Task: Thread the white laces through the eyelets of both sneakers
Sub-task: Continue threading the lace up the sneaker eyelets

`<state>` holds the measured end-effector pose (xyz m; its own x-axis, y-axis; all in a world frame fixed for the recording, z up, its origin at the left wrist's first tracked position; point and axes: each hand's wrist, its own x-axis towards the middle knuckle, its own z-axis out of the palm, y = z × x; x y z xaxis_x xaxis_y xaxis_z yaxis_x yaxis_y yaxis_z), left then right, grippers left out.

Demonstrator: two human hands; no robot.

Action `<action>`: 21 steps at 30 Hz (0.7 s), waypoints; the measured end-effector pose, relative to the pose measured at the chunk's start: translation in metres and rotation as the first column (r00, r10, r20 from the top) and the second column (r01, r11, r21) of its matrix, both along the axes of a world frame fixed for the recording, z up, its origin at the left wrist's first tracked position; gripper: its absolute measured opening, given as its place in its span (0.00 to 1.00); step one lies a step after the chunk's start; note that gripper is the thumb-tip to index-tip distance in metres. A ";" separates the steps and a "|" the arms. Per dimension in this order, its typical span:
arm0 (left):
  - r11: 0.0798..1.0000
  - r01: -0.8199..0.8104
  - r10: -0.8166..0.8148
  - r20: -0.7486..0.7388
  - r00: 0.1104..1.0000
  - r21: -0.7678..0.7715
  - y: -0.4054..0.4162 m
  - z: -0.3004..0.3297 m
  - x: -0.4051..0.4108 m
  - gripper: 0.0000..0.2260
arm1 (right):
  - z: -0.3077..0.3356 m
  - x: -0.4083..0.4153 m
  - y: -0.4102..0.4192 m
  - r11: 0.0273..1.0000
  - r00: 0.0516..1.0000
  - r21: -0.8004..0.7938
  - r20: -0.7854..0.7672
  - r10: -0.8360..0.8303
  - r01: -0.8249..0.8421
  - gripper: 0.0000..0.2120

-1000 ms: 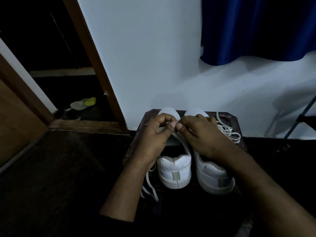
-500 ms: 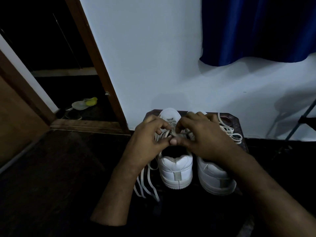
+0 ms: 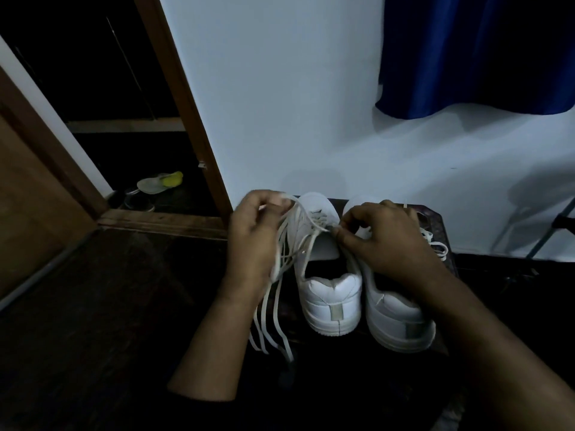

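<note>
Two white sneakers stand side by side on a dark stool (image 3: 435, 219) against the wall, heels near, toes far, so each shoe's long axis runs straight away from the person and the eyelet rows face up within easy reach. The left hand (image 3: 258, 241) pinches the lace (image 3: 298, 219) between thumb and fingertips and holds it raised over the left side of the left sneaker (image 3: 326, 293), probably to keep the strand taut and clear of the tongue; its loose lengths hang down past the wrist toward the near floor. The right hand (image 3: 385, 241) pinches at the right eyelet row of that shoe, thumb and forefinger pressed together, seemingly on the lace there, though the dim light hides the contact. The right sneaker (image 3: 398, 325) waits unlaced, its own lace (image 3: 435, 244) bunched at its far right.
</note>
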<state>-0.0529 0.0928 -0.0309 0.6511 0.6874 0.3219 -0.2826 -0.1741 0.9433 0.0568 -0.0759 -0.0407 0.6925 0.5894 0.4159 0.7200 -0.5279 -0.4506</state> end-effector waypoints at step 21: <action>0.900 0.167 -0.004 -0.375 0.927 0.403 -0.001 -0.017 0.001 0.02 | 0.003 -0.004 0.007 0.981 0.990 -0.162 0.078 0.120 -0.106 0.12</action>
<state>-0.0514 0.0923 -0.0481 0.8264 0.4753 0.3019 0.0255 -0.5673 0.8231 0.0530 -0.0688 -0.0374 0.5829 0.7245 0.3679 0.8118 -0.5002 -0.3012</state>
